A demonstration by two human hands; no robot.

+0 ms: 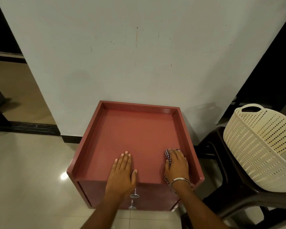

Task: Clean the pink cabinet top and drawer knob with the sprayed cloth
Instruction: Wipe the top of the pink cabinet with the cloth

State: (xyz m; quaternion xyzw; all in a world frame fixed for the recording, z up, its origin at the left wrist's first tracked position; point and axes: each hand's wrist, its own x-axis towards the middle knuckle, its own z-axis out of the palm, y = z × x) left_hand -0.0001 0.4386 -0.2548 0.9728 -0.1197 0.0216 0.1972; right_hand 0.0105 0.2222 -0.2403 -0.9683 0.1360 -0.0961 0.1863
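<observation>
At far left a dark doorway (pixel 5 30) opens onto a tan floor, with a black threshold strip (pixel 28 128) across its foot. Pale glossy tiles (pixel 23 171) cover the near floor and carry a bright glare spot. A white wall (pixel 139 55), flecked with small marks, stands behind the pink cabinet (pixel 139 129), whose back edge touches it. The cabinet top is a shallow tray with a raised rim on the left, back and right sides.

The left hand (pixel 122 172) lies flat, palm down, on the front centre of the top, fingers spread straight forward and thumb out to the right; it holds nothing. Just below it, on the cabinet front, two metal knobs (pixel 134 195) sit one above the other.

The right hand (pixel 177 164) presses down on a checked cloth (pixel 169 154) near the front right corner of the top, close to the right rim; cloth shows past the fingertips and under the wrist. A metal bangle (pixel 180 182) circles that wrist.

To the right, a cream perforated basket (pixel 261 146) sits tilted on a dark chair (pixel 221 162), apart from the cabinet.
</observation>
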